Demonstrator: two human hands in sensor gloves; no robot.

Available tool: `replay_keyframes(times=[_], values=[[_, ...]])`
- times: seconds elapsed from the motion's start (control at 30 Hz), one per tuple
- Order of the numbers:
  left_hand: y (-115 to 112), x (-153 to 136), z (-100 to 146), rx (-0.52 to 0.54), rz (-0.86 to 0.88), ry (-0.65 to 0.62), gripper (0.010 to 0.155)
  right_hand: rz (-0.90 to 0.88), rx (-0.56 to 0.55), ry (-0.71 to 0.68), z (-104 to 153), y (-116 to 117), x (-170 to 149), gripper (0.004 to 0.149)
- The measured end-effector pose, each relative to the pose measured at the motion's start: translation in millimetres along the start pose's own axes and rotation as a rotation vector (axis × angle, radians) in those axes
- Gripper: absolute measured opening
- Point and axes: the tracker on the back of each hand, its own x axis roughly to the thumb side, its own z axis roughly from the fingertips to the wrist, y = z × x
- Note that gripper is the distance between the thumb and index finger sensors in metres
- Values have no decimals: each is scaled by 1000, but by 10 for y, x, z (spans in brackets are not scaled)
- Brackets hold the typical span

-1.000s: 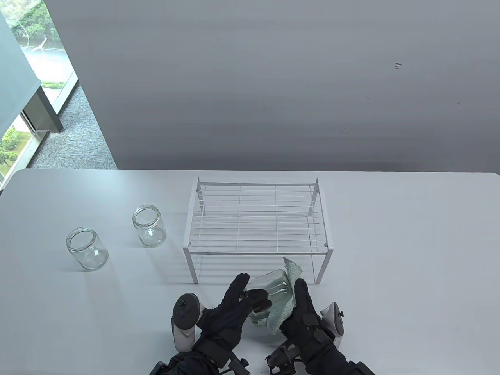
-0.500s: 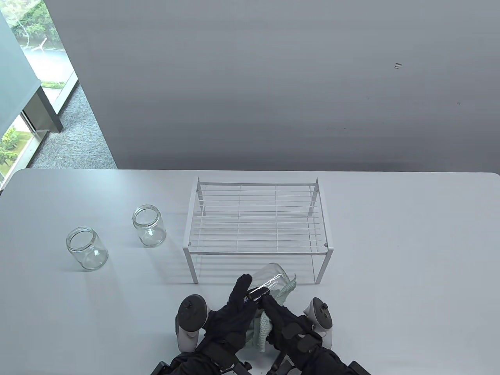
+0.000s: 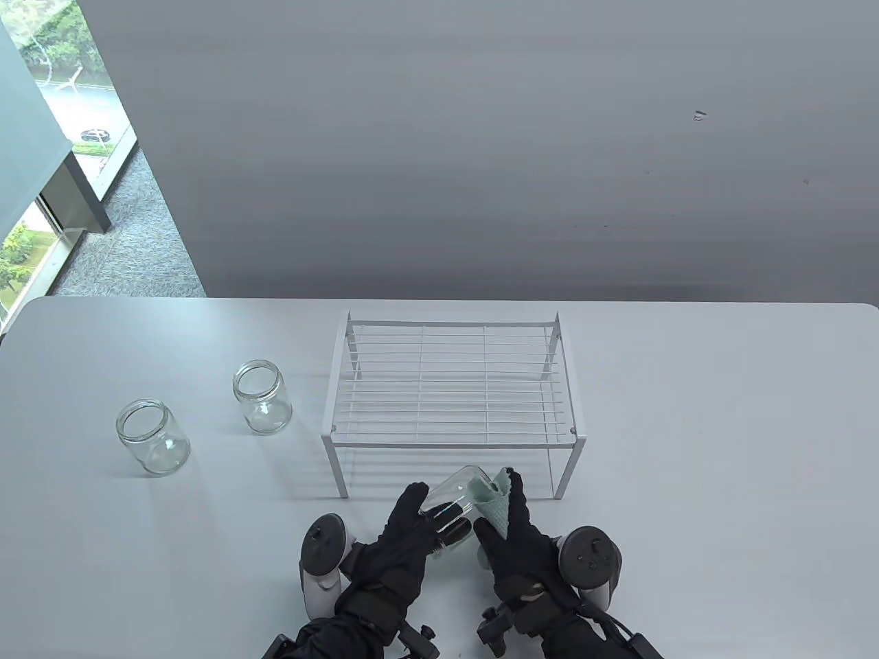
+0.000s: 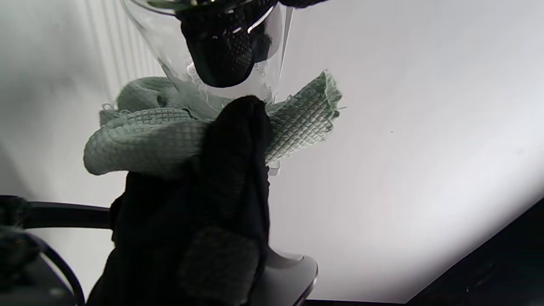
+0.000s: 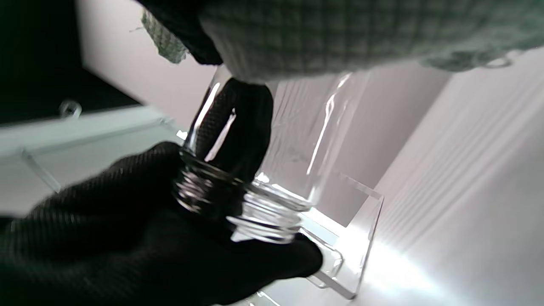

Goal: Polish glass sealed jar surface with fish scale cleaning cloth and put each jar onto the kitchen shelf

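Right now both hands meet low at the table's (image 3: 687, 412) near edge, just in front of the white wire shelf (image 3: 453, 384). Left hand (image 3: 402, 549) grips the held jar (image 3: 454, 495) at its threaded mouth end (right wrist view shows one finger inside the neck, the rest wrapped outside). Jar is tilted, base pointing up toward the shelf, off the tabletop as far as I can tell. Right hand (image 3: 518, 542) presses the green cloth (image 3: 496, 504) against the jar's side and base, thumb and fingers curled round the fabric. Cloth bunches around the glass in the left wrist view. Two more jars, far-left jar (image 3: 152, 436) and second jar (image 3: 262, 397), stand upright and open-mouthed left of the shelf, apart from each other. Shelf top bare.
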Motion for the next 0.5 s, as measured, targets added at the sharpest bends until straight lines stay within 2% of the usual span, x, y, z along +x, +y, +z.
replay_keyframes(times=[0.07, 0.17, 0.27, 0.4, 0.5], values=[[41, -24, 4, 9, 78, 33, 63, 148, 86, -121, -30, 37, 98, 72], [79, -47, 9, 17, 139, 58, 62, 410, 228, -202, -51, 136, 226, 73], [56, -72, 8, -15, 173, 75, 64, 577, 301, -302, -59, 232, 352, 77], [13, -77, -1, -37, 140, 91, 72, 633, 343, -263, -57, 263, 395, 82], [-16, -54, -25, -55, 71, 126, 72, 635, 341, -285, -58, 246, 398, 82]])
